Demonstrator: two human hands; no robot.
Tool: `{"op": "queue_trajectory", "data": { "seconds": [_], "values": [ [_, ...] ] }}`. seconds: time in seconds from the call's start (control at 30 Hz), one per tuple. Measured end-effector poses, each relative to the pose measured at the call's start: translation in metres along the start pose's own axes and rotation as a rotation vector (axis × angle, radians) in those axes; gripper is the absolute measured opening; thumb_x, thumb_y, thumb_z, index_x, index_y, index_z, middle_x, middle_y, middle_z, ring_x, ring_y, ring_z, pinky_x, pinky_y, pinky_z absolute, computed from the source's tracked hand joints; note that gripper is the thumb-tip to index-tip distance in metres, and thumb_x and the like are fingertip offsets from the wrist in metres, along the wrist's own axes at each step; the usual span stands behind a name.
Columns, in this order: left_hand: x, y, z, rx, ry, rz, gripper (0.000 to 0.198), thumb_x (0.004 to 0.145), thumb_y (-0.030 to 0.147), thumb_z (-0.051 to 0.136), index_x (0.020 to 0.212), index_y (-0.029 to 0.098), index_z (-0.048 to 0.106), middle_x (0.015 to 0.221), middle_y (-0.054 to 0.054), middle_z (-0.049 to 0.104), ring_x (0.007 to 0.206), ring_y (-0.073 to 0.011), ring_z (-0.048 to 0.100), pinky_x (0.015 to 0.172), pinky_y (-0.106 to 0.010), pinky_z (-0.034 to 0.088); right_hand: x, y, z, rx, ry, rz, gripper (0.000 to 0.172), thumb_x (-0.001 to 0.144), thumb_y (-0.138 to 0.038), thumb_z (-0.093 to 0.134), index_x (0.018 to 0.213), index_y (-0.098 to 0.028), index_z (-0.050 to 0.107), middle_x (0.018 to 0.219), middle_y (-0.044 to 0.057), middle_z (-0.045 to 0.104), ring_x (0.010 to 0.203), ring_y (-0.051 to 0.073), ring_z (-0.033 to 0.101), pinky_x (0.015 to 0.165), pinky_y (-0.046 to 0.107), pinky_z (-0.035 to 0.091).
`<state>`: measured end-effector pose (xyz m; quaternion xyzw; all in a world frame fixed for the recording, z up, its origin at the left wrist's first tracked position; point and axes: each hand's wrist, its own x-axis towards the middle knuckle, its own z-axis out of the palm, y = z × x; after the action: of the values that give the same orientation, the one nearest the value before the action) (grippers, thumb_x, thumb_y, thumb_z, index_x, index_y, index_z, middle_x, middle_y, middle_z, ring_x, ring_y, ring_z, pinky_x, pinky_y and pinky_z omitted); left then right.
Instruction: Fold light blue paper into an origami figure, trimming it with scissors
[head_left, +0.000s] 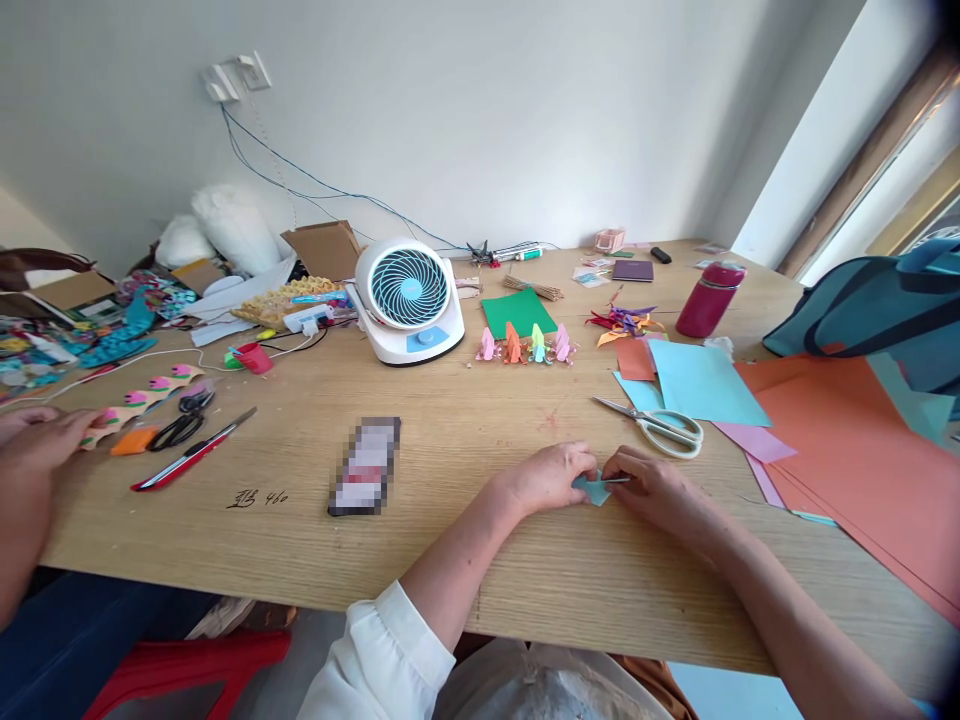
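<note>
My left hand (551, 475) and my right hand (651, 486) meet over a small light blue folded paper piece (594, 490) lying on the wooden table (465, 560). Both hands pinch its edges, fingers closed on it. Most of the paper is hidden under my fingers. White-handled scissors (664, 425) lie just behind my right hand.
Sheets of light blue (701, 385), orange (855, 440) and pink paper lie at the right. Small folded paper figures (525, 345), a white desk fan (409, 300), a red bottle (709, 298) and a phone (366, 466) are on the table. Another person's hands (34, 440) hold a paper strip at far left, near a cutter (191, 458).
</note>
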<state>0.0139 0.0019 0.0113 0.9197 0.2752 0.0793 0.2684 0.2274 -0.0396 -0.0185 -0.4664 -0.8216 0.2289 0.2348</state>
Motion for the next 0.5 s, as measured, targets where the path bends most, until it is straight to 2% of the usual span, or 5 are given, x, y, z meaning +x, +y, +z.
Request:
{"op": "queue_trajectory", "data": {
  "seconds": [0.2, 0.5],
  "values": [
    [-0.002, -0.0001, 0.0002, -0.005, 0.019, -0.026, 0.017, 0.079, 0.023, 0.073, 0.092, 0.019, 0.062, 0.096, -0.001, 0.056, 0.084, -0.0149, 0.059, 0.07, -0.024, 0.043, 0.0002, -0.0014, -0.0009, -0.044, 0.011, -0.028, 0.013, 0.088, -0.016, 0.052, 0.09, -0.022, 0.062, 0.089, 0.004, 0.063, 0.072, 0.016, 0.059, 0.064, 0.028, 0.044],
    [-0.0033, 0.0009, 0.0031, -0.008, 0.03, -0.068, 0.024, 0.078, 0.028, 0.074, 0.096, 0.02, 0.061, 0.103, -0.001, 0.055, 0.083, -0.0138, 0.059, 0.073, -0.024, 0.046, 0.0007, -0.0051, -0.0014, -0.035, 0.023, -0.033, 0.012, 0.09, -0.018, 0.05, 0.089, -0.022, 0.062, 0.089, 0.004, 0.063, 0.072, 0.016, 0.059, 0.065, 0.028, 0.045]
  ]
}}
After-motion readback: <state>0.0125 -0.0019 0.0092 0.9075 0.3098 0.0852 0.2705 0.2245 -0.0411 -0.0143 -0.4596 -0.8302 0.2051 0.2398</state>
